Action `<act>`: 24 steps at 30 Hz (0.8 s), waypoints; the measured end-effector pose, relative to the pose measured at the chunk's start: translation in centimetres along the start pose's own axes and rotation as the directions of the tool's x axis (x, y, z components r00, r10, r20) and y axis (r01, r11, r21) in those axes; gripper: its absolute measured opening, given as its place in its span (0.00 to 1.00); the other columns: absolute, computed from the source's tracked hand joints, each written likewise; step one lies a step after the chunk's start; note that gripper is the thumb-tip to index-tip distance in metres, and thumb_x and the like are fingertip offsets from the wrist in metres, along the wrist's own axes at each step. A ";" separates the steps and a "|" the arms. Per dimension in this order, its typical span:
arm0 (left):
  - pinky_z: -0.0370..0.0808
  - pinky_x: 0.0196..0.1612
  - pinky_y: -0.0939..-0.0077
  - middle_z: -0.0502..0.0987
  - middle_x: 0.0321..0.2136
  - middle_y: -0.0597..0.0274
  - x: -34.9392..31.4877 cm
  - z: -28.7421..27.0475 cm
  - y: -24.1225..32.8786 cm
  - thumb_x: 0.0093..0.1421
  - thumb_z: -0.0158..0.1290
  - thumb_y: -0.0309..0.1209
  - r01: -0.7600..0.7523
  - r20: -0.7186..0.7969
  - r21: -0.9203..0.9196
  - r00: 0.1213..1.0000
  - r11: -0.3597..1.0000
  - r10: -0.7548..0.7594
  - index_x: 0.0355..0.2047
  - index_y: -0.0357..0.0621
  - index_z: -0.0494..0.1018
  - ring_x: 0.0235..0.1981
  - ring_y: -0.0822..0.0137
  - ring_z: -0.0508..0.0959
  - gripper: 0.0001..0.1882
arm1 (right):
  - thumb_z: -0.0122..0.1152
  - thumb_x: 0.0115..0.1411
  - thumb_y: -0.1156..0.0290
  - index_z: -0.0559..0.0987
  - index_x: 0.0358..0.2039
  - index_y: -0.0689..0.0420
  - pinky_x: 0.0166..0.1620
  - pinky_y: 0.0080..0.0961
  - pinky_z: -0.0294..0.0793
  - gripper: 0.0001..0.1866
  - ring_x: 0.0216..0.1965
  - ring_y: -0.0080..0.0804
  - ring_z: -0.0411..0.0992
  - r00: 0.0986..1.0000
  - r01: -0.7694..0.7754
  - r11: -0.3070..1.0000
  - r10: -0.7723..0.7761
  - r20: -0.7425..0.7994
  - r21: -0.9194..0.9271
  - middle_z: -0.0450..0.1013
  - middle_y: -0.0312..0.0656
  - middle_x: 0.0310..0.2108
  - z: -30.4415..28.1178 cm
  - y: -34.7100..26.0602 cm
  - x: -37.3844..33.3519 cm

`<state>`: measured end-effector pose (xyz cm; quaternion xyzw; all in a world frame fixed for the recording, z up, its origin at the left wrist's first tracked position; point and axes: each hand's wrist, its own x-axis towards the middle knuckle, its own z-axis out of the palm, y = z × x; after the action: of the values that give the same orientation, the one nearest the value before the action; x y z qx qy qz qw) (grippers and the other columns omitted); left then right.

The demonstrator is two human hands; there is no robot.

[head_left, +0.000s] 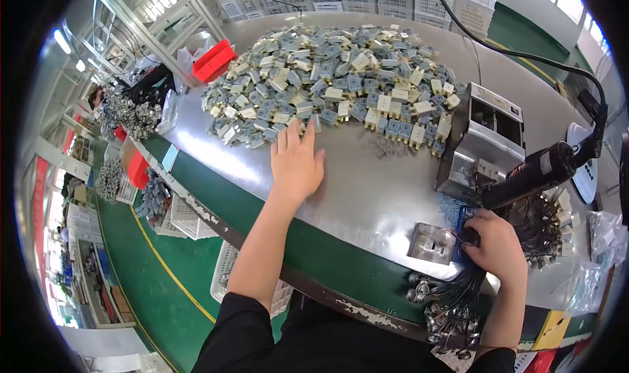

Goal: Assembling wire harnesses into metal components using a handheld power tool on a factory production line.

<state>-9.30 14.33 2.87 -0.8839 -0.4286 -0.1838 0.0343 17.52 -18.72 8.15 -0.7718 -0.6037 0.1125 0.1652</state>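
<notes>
A wide heap of small grey-and-cream block-shaped parts [341, 72] with brassy ends covers the far side of the metal table. My left hand [296, 167] reaches to the heap's near edge, fingers stretched and apart, the fingertips at a grey-and-cream part. At the right, my right hand [496, 245] is curled beside a blue fixture [464, 219], below the tip of a black electric screwdriver [534, 173]. Its fingers are closed around something dark, mostly hidden by the hand. A bundle of black cables [462, 288] with round metal ends hangs over the near edge below it.
A metal box-shaped machine [485, 137] stands behind the screwdriver, with small blue screws [449, 208] before it. Left of the fixture sits a square metal block [432, 243]. More black cables with cream ends [544, 225] lie right. A red bin [213, 60] stands far left.
</notes>
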 end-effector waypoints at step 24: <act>0.79 0.36 0.75 0.84 0.47 0.59 -4.2 -1.6 5.6 0.60 0.65 0.21 -0.272 0.139 -0.798 0.786 0.538 0.603 0.55 0.37 0.78 0.32 0.72 0.80 0.21 | 0.70 0.54 0.78 0.83 0.41 0.64 0.51 0.43 0.79 0.13 0.48 0.55 0.78 0.980 -0.091 0.995 0.094 -0.173 0.026 0.78 0.50 0.47 2.4 0.8 -0.6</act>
<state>-7.83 7.36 3.40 -0.9152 -0.0712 -0.1422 -0.3703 17.23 -19.22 5.60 -0.8045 -0.5492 0.0575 0.2188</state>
